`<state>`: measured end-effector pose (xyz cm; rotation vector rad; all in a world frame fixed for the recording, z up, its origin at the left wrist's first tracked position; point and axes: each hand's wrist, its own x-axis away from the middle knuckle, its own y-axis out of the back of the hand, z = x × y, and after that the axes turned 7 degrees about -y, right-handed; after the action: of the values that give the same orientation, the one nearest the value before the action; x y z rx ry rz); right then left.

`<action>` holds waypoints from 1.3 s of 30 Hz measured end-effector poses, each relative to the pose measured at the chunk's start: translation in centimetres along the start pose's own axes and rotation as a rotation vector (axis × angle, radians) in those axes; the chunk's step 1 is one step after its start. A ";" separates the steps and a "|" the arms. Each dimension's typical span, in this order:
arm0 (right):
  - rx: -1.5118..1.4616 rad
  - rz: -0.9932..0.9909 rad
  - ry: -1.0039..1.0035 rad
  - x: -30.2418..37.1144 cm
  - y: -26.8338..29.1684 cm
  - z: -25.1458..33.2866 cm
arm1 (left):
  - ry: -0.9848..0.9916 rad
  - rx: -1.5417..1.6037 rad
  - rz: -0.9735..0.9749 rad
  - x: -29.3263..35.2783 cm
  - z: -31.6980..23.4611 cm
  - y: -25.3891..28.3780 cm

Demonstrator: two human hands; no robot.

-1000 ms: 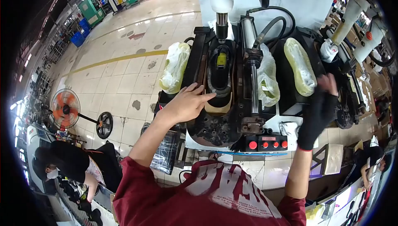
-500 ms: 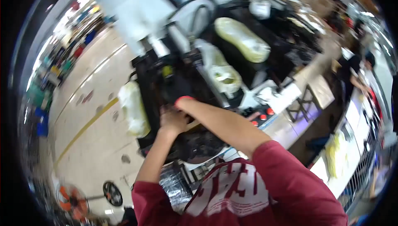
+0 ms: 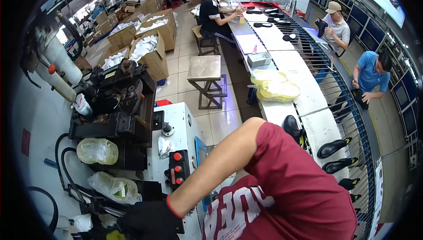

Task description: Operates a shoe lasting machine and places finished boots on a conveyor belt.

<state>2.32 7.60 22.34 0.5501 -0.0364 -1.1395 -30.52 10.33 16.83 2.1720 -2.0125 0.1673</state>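
My right hand (image 3: 150,219), in a black glove with a red cuff, reaches to the lower left onto the dark part of a press machine. Its fingers blend into the dark metal, so I cannot tell whether they grip anything. A metal rod (image 3: 115,212) lies beside the glove, with a yellow-green piece (image 3: 115,235) below it at the picture's edge. Just above the hand is a shoe-shaped pad wrapped in clear plastic (image 3: 115,188). Another wrapped yellowish pad (image 3: 98,151) sits higher on the machine. My left hand is out of view.
A control box (image 3: 177,168) with red buttons stands beside my forearm. To the right, a white table (image 3: 315,127) and roller conveyor (image 3: 348,121) carry black boots (image 3: 331,149) and yellow wrapped bundles (image 3: 277,91). Beyond are a stool (image 3: 204,69), cardboard boxes (image 3: 154,59) and several people.
The view has swung to the right, bringing the conveyor and co-workers into fuller sight. My left hand, earlier beside the right one at the machine, has left the picture.
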 end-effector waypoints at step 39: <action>0.422 -2.957 -1.941 90.3 -1.3 -24.8 | -0.144 -1.173 2.156 11.7 35.6 -70.3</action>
<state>47.78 -61.30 -22.00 0.5252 0.6365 1.5479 39.17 -3.38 -19.28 -0.9436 -2.3114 -0.6796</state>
